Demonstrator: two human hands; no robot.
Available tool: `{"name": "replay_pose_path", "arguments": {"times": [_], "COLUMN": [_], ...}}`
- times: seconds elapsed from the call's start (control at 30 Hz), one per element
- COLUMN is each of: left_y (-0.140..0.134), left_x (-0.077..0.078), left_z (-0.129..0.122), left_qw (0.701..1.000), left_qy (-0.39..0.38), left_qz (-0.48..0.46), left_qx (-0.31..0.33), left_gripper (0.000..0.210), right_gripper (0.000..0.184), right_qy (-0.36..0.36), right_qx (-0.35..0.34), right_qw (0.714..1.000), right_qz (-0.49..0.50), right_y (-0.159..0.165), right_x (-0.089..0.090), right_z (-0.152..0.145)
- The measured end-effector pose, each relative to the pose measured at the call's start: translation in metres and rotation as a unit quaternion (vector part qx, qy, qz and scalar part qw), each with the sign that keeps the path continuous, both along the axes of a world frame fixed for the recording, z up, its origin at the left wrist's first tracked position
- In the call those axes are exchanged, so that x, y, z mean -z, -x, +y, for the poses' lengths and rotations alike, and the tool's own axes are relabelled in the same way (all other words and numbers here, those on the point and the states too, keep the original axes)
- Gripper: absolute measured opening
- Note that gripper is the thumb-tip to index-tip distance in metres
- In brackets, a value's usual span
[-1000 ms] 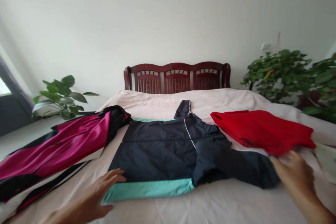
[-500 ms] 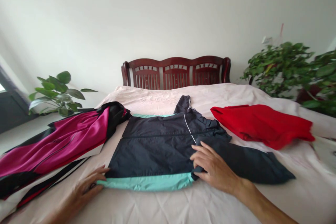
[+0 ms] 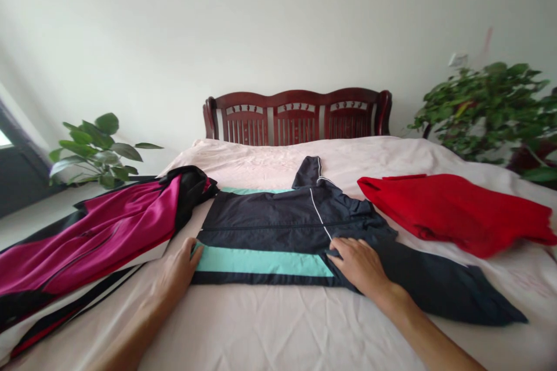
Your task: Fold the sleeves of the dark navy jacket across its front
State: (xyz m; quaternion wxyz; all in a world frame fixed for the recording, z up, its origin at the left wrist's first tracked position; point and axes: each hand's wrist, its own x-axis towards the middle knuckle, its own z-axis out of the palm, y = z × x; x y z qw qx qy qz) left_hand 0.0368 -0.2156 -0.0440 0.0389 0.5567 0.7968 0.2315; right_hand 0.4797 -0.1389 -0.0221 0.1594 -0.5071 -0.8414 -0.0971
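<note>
Free room: bare pale pink bed sheet (image 3: pixel 278 330) across the whole near edge, open between and in front of both hands. Another clear strip at the far end, just short of the dark red carved wooden headboard (image 3: pixel 297 117). Left side blocked by the magenta and black satin jacket (image 3: pixel 93 237), just beside the navy jacket with teal band (image 3: pixel 278 232). Right side blocked by the folded red knit garment (image 3: pixel 456 211) and the navy sleeve running out below it.
</note>
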Motion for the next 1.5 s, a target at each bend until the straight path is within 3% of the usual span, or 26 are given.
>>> {"name": "replay_pose_path", "arguments": {"times": [0.2,0.3,0.4,0.47,0.57,0.67,0.77,0.83,0.9,0.97,1.1,1.5], "left_y": [-0.013,-0.025,-0.051,-0.073,-0.098,-0.108,-0.109,-0.109,-0.107,-0.101,-0.078,-0.052], "left_x": [-0.013,-0.018,-0.013,-0.005,0.006,0.009,0.005,0.003,0.001,0.001,-0.001,-0.002], "left_z": [-0.006,-0.007,-0.007,-0.008,-0.012,-0.016,-0.019,-0.020,-0.020,-0.020,-0.022,-0.025], "left_qw": [0.989,0.972,0.961,0.948,0.939,0.944,0.947,0.949,0.952,0.958,0.967,0.969], "left_qy": [0.076,0.028,-0.025,-0.006,0.039,0.053,0.047,0.045,0.053,0.064,0.083,0.127], "left_qz": [0.128,0.235,0.250,0.216,0.170,0.149,0.142,0.145,0.153,0.165,0.192,0.205], "left_qx": [-0.025,-0.017,0.116,0.233,0.297,0.289,0.285,0.277,0.258,0.228,0.149,0.042], "left_gripper": [0.038,0.042,0.045,0.048,0.055,0.058,0.059,0.060,0.060,0.060,0.059,0.058], "right_gripper": [0.004,0.003,0.004,0.005,0.008,0.018,0.043,0.053,0.056,0.058,0.057,0.063], "right_qy": [-0.013,-0.005,0.006,0.014,0.049,0.050,-0.045,-0.073,-0.053,-0.027,-0.022,-0.055], "right_qx": [0.004,0.010,0.014,0.015,0.022,0.024,-0.018,-0.095,-0.173,-0.207,-0.206,-0.156], "right_qw": [1.000,1.000,1.000,1.000,0.998,0.998,0.999,0.993,0.983,0.978,0.978,0.986], "right_qz": [0.006,0.002,-0.007,-0.014,-0.016,-0.011,0.012,0.019,0.007,-0.012,-0.031,-0.031], "right_y": [-0.003,-0.001,0.001,0.001,-0.002,0.002,0.024,0.047,0.068,0.080,0.076,0.043], "right_x": [0.005,0.005,0.004,0.003,-0.003,-0.015,-0.021,-0.015,-0.001,0.017,0.041,0.060], "right_z": [0.001,0.001,0.001,0.003,0.004,-0.002,-0.022,-0.039,-0.052,-0.059,-0.055,-0.050]}}
